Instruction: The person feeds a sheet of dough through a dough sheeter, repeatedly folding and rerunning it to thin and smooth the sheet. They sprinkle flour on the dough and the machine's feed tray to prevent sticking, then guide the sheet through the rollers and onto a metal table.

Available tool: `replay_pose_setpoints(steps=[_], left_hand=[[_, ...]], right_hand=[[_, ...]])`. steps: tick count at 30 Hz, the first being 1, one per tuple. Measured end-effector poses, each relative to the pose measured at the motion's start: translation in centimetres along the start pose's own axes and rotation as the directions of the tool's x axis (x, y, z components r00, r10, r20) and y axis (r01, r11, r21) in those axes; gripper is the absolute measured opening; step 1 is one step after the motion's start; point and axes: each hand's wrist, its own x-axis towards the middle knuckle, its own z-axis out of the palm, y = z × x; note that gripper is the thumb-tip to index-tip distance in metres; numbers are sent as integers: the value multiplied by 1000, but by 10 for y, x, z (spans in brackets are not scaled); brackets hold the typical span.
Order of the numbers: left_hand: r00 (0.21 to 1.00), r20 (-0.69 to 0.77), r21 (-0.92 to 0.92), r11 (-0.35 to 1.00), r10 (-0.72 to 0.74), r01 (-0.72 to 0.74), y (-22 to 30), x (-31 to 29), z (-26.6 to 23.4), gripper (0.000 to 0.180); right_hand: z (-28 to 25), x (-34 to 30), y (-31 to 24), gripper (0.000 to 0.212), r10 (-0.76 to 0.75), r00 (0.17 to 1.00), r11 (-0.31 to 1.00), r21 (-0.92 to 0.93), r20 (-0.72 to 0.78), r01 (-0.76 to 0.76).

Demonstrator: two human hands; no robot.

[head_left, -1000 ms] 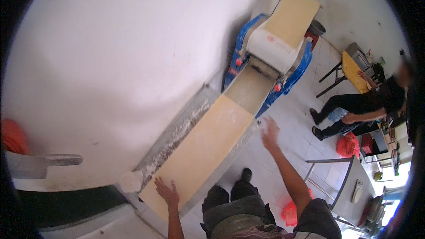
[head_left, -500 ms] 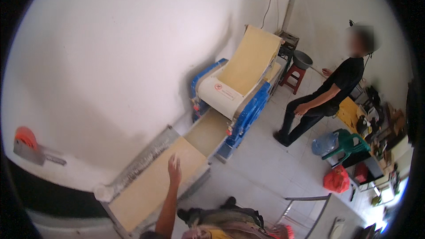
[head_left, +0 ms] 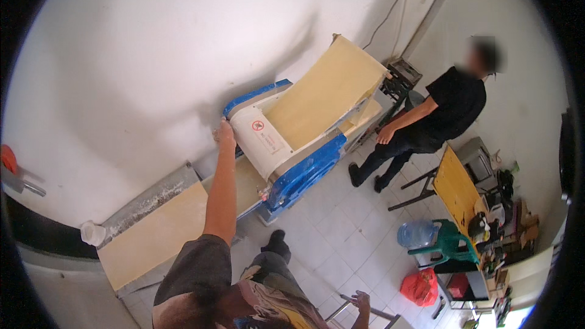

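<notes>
Before me stands a dough sheeter point(head_left: 308, 170) with blue sides and a white cover. My left arm reaches forward, and my left hand point(head_left: 226, 135) is at the machine's near left side with bent fingers; what they hold is hidden. A pale yellow dough sheet point(head_left: 329, 91) lies over the sloping upper part of the machine. Another flat, pale sheet point(head_left: 155, 231) covers the low table running toward me. My right hand point(head_left: 361, 300) hangs low at the right with fingers apart, beside a metal frame point(head_left: 341, 312), holding nothing I can see.
A floured grey ledge point(head_left: 155, 198) and a white tub point(head_left: 92, 233) line the wall. A person in black point(head_left: 448, 106) stands beyond the machine. Rightward are a yellow table point(head_left: 457, 189), a green chair point(head_left: 448, 244), a water bottle point(head_left: 416, 233) and a red bag point(head_left: 419, 286).
My left hand has moved from over the low table forward to the machine's left side. My right hand has come into view. The other person has shifted, the near arm now lower.
</notes>
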Motion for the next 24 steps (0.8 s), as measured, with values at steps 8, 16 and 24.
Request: replay_pose_setpoints(steps=[8, 16, 24], left_hand=[[996, 87, -383, 924, 36, 0, -22, 1, -12, 68], [999, -6, -496, 868, -34, 27, -20, -6, -18, 58], [988, -101, -500, 853, 117, -152, -57, 20, -22, 56]], right_hand=[[3, 125, -95, 52, 290, 930, 957, -91, 226, -276], [30, 215, -259, 51, 160, 953, 949, -306, 259, -76], [31, 292, -392, 46, 118, 926, 872, -483, 359, 76]])
